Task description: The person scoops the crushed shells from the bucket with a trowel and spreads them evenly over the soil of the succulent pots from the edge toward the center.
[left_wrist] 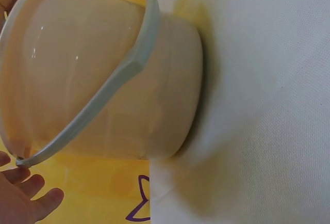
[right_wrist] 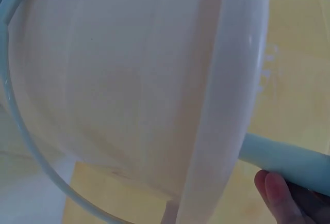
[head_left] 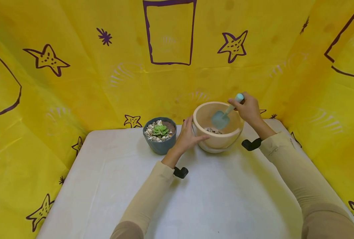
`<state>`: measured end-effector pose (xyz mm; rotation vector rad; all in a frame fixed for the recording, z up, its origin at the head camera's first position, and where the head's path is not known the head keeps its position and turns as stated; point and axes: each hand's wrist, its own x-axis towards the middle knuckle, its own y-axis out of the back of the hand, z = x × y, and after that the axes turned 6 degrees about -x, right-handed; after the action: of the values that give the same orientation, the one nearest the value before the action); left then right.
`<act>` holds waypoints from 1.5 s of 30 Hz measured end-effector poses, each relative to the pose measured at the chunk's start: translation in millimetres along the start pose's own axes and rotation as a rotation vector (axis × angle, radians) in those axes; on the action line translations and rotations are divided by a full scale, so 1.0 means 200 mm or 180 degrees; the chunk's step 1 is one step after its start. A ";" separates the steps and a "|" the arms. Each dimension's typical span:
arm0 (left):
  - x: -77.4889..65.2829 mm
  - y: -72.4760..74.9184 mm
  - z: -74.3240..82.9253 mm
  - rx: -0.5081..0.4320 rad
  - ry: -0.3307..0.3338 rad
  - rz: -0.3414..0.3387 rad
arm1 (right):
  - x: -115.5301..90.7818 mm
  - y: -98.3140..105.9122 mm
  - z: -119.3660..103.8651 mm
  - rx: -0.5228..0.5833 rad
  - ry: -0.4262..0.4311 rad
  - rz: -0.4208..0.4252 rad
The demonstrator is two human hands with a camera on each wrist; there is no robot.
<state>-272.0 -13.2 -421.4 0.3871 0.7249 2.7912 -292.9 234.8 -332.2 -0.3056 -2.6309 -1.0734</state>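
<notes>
A cream-coloured bucket (head_left: 220, 142) stands near the back of the table, with small pebbles (head_left: 213, 130) on its bottom. Its grey-blue carrying handle (left_wrist: 111, 84) hangs down along the outside. My left hand (head_left: 188, 138) is at the bucket's left side, fingers extended and thumb spread across the front just below the rim. In the left wrist view its fingertips are right by the handle's pivot. My right hand (head_left: 250, 109) grips a light blue toy shovel (head_left: 220, 120) by its handle (right_wrist: 289, 158), over the bucket's right rim. The shovel's blade tilts down inside the bucket, above the pebbles.
Left of the bucket, close to my left hand, stands a blue-grey pot (head_left: 162, 146) with a green succulent (head_left: 160, 130), pale stones and brown soil. A white cloth covers the table (head_left: 105, 192). Yellow printed sheets (head_left: 165, 86) enclose the back and sides.
</notes>
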 end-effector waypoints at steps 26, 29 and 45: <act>0.03 -0.02 -0.02 -0.0114 0.0142 -0.0051 | 0.01 -0.12 0.06 -0.0752 0.0653 -0.0690; 0.03 -0.02 -0.02 -0.0133 0.0146 -0.0056 | 0.02 -0.14 0.07 -0.0803 0.0669 -0.0723; 0.02 -0.02 -0.04 -0.0210 0.0134 -0.0052 | 0.02 -0.20 0.09 -0.0828 0.0756 -0.1085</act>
<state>-277.7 -11.2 -428.9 0.3099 0.6401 2.8071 -312.5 219.7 -368.5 0.2181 -2.3821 -1.4631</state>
